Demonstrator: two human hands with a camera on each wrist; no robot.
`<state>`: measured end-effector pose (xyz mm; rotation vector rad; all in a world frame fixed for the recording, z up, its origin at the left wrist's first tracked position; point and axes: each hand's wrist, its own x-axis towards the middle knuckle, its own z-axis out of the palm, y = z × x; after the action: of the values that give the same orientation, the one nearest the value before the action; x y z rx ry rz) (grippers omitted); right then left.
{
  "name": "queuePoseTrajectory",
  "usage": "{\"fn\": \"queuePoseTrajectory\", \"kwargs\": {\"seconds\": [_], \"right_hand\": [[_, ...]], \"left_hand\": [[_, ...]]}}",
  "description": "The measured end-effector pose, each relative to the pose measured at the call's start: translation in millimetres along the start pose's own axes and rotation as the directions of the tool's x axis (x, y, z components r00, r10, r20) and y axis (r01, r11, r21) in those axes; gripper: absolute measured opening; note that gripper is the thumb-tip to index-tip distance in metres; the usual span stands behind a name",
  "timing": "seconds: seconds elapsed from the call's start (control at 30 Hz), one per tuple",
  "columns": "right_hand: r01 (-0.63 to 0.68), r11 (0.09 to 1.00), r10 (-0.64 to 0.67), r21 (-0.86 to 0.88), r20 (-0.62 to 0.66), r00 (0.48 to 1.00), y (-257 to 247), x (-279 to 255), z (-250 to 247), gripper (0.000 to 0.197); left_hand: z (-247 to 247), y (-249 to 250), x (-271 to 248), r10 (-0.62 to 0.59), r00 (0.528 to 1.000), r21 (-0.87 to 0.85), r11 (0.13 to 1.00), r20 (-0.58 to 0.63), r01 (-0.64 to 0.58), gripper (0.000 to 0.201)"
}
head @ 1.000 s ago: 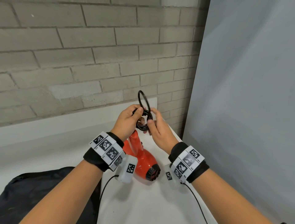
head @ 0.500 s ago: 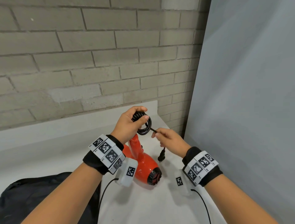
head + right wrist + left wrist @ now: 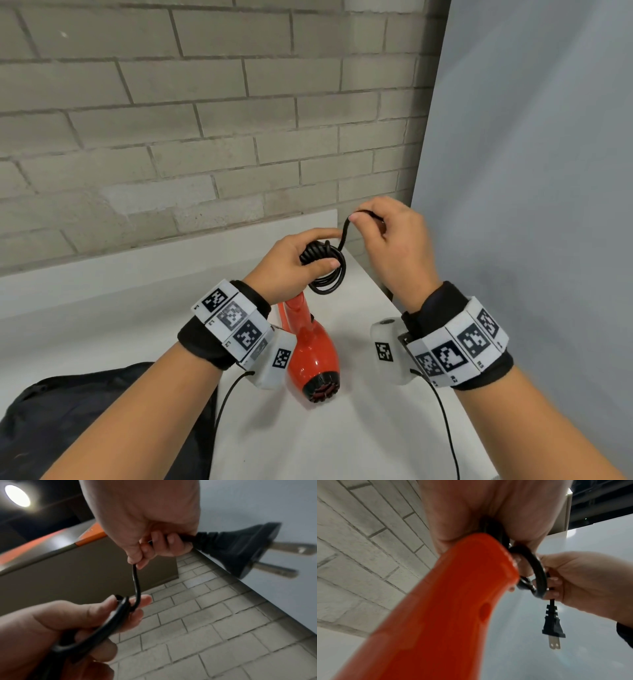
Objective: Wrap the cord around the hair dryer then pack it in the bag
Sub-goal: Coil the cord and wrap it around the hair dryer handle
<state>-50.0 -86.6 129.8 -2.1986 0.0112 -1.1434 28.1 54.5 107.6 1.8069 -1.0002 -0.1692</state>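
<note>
A red hair dryer hangs nozzle-down over the white table, its handle rising into my left hand. That hand grips the handle's top together with a coil of black cord. My right hand is raised just right of it and pinches the cord's free end near the plug. The plug sticks out past my right hand's fingers. The black bag lies at the lower left of the table.
A grey brick wall stands behind the table. A pale grey panel closes off the right side, close to my right hand. Thin black wristband cables trail over the table near its front.
My right hand has risen from beside and below the coil to above it, drawing the cord's free end upward. The left hand keeps its grip on the handle and coil.
</note>
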Motion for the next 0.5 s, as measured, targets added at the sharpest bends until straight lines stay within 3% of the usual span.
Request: {"fn": "queuePoseTrajectory", "kwargs": {"seconds": [0.1, 0.17, 0.27, 0.33, 0.4, 0.5], "right_hand": [[0.056, 0.994, -0.061, 0.095, 0.055, 0.997, -1, 0, -4, 0.015], [0.033, 0.983, -0.059, 0.180, 0.143, 0.988, 5, -2, -7, 0.014], [-0.130, 0.987, 0.092, 0.090, 0.341, 0.936, 28, -11, -6, 0.014], [-0.265, 0.964, 0.243, -0.006, 0.419, 0.875, 46, -21, -1, 0.018], [-0.302, 0.948, 0.314, -0.100, 0.450, 0.836, 58, -30, 2, 0.020], [-0.329, 0.935, 0.353, -0.130, 0.417, 0.837, 57, -30, 0, 0.017]], "left_hand": [[0, 2, 1, 0.025, 1.000, -0.005, 1.000, -0.013, -0.025, 0.029], [-1, 0, 4, 0.020, 0.996, -0.021, 1.000, -0.082, -0.022, 0.023], [-5, -6, 8, -0.043, 0.967, -0.062, 0.998, -0.250, 0.028, 0.018], [-6, -9, 10, -0.059, 0.954, -0.059, 0.997, -0.296, 0.043, 0.017], [-6, -11, 10, -0.053, 0.950, -0.028, 0.999, -0.309, 0.046, 0.018], [-4, -10, 11, -0.034, 0.956, 0.001, 0.999, -0.292, 0.036, 0.018]]}}
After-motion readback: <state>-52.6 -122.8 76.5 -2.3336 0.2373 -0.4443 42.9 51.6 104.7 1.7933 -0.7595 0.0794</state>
